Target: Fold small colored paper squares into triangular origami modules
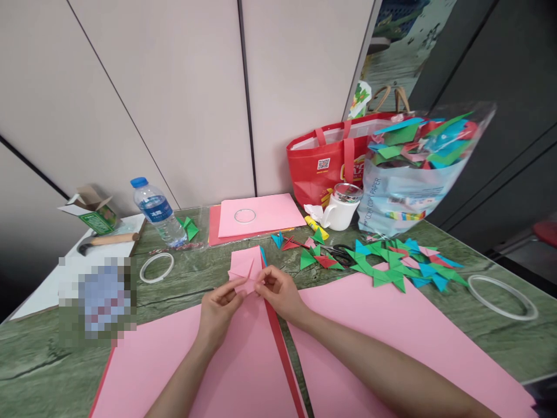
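Over the green table point(187, 290), left hand point(218, 309) and right hand point(281, 294) pinch folded paper point(247, 284) lying between their fingertips.

On the clear plastic bag point(391, 197) at the right, "COPY PAPER" in dark capitals, running upward near the left edge; farther across, smaller print, too small to read. On the red bag point(307, 174) beside it, a QR code point(323, 164) with a tiny, illegible line beneath; farther right, a yellow-edged logo point(359, 167), partly hidden and not legible whole. On the blue bottle label point(157, 210), white characters, unclear. On the green box point(102, 218), white print, likewise unreadable.
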Motion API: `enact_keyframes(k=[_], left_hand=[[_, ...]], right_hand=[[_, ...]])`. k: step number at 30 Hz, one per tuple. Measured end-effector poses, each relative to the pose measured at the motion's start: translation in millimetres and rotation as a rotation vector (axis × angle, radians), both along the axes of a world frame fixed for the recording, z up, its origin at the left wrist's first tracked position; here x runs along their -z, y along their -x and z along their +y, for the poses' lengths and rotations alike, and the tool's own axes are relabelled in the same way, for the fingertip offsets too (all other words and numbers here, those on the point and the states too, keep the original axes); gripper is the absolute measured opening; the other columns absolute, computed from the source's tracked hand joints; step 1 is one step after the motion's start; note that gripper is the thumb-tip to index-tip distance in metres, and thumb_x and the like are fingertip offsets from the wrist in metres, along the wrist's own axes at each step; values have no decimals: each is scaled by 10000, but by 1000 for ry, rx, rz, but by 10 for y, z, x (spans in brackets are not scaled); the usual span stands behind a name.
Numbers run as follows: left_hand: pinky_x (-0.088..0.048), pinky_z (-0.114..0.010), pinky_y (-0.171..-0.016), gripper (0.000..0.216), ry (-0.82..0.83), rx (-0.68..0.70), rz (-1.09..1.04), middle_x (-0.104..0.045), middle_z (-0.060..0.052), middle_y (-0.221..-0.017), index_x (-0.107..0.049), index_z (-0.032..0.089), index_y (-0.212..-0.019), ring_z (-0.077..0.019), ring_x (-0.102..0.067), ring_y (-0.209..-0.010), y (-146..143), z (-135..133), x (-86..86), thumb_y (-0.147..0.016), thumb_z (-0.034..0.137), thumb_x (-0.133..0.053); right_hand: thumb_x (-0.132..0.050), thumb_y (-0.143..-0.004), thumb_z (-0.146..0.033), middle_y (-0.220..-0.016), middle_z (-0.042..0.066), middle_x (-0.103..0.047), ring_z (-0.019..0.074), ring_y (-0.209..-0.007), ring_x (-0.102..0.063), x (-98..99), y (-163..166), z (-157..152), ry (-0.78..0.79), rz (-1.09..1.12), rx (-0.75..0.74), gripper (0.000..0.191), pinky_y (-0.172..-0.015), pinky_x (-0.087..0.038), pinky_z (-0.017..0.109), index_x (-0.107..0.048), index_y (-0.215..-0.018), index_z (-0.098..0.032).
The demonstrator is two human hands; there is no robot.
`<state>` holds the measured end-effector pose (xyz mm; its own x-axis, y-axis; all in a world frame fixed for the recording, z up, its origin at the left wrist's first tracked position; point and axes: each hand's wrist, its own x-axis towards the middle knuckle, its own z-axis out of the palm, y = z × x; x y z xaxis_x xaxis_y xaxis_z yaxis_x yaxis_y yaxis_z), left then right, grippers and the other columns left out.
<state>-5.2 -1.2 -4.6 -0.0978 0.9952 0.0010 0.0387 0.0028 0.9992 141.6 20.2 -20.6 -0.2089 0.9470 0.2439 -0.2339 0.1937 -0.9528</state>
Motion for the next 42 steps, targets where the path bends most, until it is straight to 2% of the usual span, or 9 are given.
enact_keyframes(k=[3,5,12,18,28,32,37,40,42], left_hand=[[-372,-212,-530,225,-3,26,20,-562,-4,-624,-707,162,-783,-105,-443,-566,3,3,-10,-575,247,-696],[-392,-220,-550,244,9,37,15,-598,-16,-656,-705,163,-803,-115,-475,-582,8,6,-6,-576,252,-697],[-381,-209,-474,361,33,7,10,-563,2,-525,-695,139,-855,-109,-480,-514,27,13,10,-538,310,-714],[-360,-205,-462,351,47,-1,12,-531,20,-494,-697,141,-845,-95,-455,-488,31,21,-11,-531,297,-718],[-382,-223,-507,329,73,14,-3,-584,-8,-582,-683,146,-853,-131,-507,-579,41,21,44,-549,268,-722],[-356,-204,-487,314,70,-13,14,-528,26,-516,-681,145,-846,-96,-452,-519,58,31,69,-564,279,-715],[-330,-186,-450,317,59,-32,0,-451,63,-452,-672,134,-833,-66,-392,-454,61,46,93,-553,277,-718],[-375,-187,-473,265,50,-33,-26,-511,44,-506,-653,136,-758,-76,-452,-482,56,48,45,-535,260,-725],[-431,-207,-549,216,24,-38,-56,-590,-2,-651,-606,138,-668,-108,-531,-585,59,53,-20,-527,247,-727]], right_hand=[[-553,-703,-207,-710,-6,-478,111,-624,-511,8,0,-1,-41,-54,20,33,-581,-475,244,-554,-722,-181],[-549,-708,-207,-749,10,-492,118,-650,-514,13,1,-1,-49,-73,32,55,-587,-486,248,-582,-747,-186],[-566,-709,-227,-749,10,-495,118,-641,-527,32,16,0,-16,-14,13,76,-605,-512,270,-605,-767,-196],[-561,-704,-212,-763,8,-508,118,-649,-545,18,17,4,-14,14,15,99,-625,-508,280,-611,-788,-193],[-564,-701,-217,-755,13,-555,123,-668,-568,8,-9,9,25,-46,28,100,-590,-502,244,-604,-788,-186],[-551,-724,-253,-707,4,-589,139,-631,-616,31,-14,23,70,-19,-3,123,-625,-506,284,-593,-814,-182],[-516,-746,-267,-741,15,-625,159,-635,-641,46,-27,29,66,-56,2,150,-639,-511,308,-607,-833,-186],[-479,-760,-237,-751,15,-623,149,-625,-638,50,-26,28,44,-76,9,173,-639,-511,303,-620,-848,-191],[-451,-769,-218,-798,21,-619,138,-634,-629,58,-21,29,11,-93,13,199,-630,-512,290,-629,-855,-199]])
